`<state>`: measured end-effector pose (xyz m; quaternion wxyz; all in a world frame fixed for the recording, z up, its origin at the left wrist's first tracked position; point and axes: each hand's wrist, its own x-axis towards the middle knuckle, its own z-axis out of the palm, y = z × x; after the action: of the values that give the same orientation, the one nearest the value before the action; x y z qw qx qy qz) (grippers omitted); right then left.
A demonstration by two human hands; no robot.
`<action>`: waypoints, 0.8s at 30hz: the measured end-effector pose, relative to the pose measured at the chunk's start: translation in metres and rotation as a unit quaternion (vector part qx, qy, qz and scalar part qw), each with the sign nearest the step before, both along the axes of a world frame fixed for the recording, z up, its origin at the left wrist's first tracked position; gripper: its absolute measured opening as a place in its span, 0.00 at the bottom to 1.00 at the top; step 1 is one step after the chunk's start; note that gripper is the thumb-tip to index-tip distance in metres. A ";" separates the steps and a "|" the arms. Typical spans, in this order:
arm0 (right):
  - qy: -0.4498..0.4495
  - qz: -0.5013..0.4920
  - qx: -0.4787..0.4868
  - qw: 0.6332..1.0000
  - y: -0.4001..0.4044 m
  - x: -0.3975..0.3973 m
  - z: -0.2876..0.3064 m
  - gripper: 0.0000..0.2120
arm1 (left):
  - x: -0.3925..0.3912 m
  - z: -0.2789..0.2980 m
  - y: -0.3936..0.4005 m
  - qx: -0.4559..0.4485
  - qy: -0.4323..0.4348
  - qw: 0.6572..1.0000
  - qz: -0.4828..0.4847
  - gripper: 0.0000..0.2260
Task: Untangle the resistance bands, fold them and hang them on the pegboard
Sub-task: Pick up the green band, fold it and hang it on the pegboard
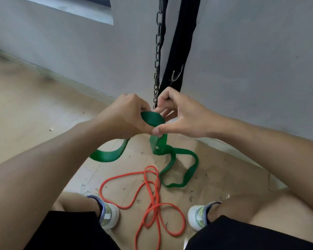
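A wide green resistance band (pixel 177 156) is held up in front of me by both hands. My left hand (pixel 126 118) grips one part of it, and my right hand (pixel 181 116) pinches the band just beside it. One green loop hangs down to the left, another trails twisted onto the floor at the right. A thin orange resistance band (pixel 152 195) lies in tangled loops on the floor between my feet, touched by neither hand. No pegboard is in view.
A black chain (pixel 158 51) and a black strap with a metal ring (pixel 179 56) hang against the grey wall just behind my hands. Flattened cardboard (pixel 215 177) covers the floor. My two shoes (pixel 109 213) stand either side of the orange band.
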<state>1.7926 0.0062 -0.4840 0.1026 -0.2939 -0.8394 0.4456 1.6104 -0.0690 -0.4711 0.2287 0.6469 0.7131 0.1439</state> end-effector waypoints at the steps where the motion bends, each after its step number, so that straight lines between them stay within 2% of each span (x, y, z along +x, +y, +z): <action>1: -0.013 0.004 -0.004 1.000 0.002 0.001 -0.001 0.26 | -0.001 0.000 0.000 0.010 -0.010 1.000 0.011 0.17; 4: -0.062 0.003 0.011 0.998 0.006 0.002 -0.005 0.35 | 0.000 -0.002 0.000 0.046 -0.023 0.998 0.030 0.16; 6: -0.089 -0.010 0.014 0.996 0.009 0.003 -0.012 0.42 | 0.002 -0.002 -0.001 0.081 -0.085 0.992 0.038 0.15; 7: -0.101 -0.012 0.015 0.995 0.010 0.004 -0.018 0.42 | 0.004 -0.001 -0.002 0.103 -0.139 0.984 0.038 0.14; 11: -0.111 0.005 0.009 0.994 0.023 0.012 -0.043 0.21 | 0.009 0.010 -0.004 0.203 -0.346 0.915 0.046 0.13; 15: -0.085 -0.006 -0.037 0.996 0.028 0.012 -0.046 0.22 | 0.010 0.016 -0.001 0.219 -0.466 0.853 0.087 0.10; 17: -0.091 0.008 -0.036 0.995 0.031 0.014 -0.042 0.16 | 0.007 0.017 0.001 0.204 -0.459 0.857 0.110 0.08; 19: -0.080 0.009 -0.042 0.996 0.034 0.020 -0.035 0.07 | -0.001 0.017 0.004 0.172 -0.429 0.879 0.119 0.09; 22: -0.055 0.002 -0.039 0.998 0.036 0.026 -0.028 0.12 | -0.009 0.012 0.004 0.104 -0.352 0.923 0.116 0.19; 24: -0.056 0.009 -0.036 0.998 0.035 0.027 -0.024 0.12 | -0.007 0.010 0.004 0.095 -0.325 0.933 0.124 0.15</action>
<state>1.8195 0.0408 -0.5079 0.0408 -0.3142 -0.8299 0.4592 1.6031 -0.0651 -0.4611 0.3660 0.4895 0.6578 0.4403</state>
